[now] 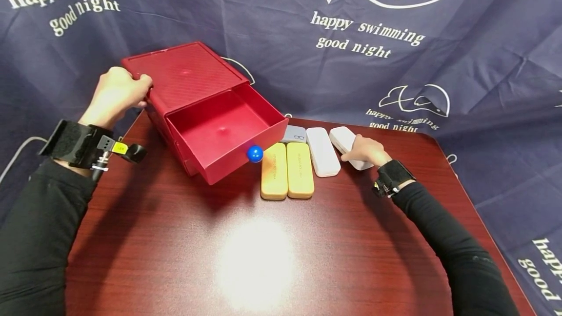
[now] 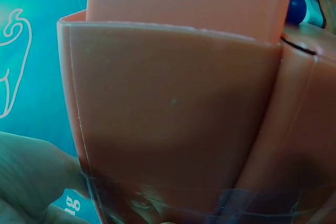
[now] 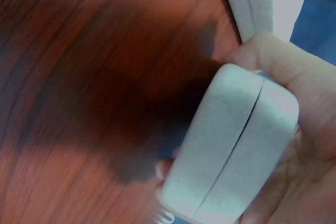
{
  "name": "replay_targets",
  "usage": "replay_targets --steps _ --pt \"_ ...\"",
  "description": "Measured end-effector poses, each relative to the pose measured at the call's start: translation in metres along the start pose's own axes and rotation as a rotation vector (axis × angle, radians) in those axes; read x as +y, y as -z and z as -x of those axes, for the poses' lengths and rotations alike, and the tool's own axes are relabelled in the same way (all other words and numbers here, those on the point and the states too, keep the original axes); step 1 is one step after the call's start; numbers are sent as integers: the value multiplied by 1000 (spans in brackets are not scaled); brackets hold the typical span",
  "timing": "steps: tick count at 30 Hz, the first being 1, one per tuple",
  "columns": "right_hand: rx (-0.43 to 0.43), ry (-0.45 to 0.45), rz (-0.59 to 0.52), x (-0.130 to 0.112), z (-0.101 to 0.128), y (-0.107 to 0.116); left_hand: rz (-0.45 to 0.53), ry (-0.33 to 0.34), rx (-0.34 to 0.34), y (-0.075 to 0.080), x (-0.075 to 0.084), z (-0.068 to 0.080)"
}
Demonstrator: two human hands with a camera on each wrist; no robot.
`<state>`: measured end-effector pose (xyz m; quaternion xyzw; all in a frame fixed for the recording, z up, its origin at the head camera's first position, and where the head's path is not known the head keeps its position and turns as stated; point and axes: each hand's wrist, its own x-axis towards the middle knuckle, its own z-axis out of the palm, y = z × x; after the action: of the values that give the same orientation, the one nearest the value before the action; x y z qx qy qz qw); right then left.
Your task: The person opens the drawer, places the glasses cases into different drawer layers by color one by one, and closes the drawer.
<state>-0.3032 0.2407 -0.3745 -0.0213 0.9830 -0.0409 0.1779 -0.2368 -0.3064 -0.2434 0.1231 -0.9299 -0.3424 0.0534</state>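
A red plastic box [image 1: 189, 72] stands at the table's back left, its empty drawer [image 1: 228, 126] pulled out and a blue knob [image 1: 254, 153] on the front. My left hand [image 1: 120, 91] grips the box's far left edge; in the left wrist view part of that hand [image 2: 37, 177] shows beside the reddish side wall [image 2: 173, 98]. Over at the back right, my right hand [image 1: 366, 151] holds a white glasses case [image 1: 344, 138]. The right wrist view shows the rounded end of this white case [image 3: 231, 145] between the thumb and the fingers.
Another white case [image 1: 323, 152] lies left of the right hand. Two yellow cases [image 1: 287, 169] lie side by side near the drawer front, with a grey case [image 1: 294, 134] behind them, partly hidden. A dark blue printed curtain [image 1: 281, 38] hangs behind the table [image 1: 175, 257].
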Motion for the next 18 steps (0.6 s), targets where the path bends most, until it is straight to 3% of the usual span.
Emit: replay_targets --steps 9,18 --pt "-53 13 -63 13 5 8 -22 -12 7 -1 3 1" --pt "-92 12 -22 18 11 26 -17 -6 13 -1 2 1"
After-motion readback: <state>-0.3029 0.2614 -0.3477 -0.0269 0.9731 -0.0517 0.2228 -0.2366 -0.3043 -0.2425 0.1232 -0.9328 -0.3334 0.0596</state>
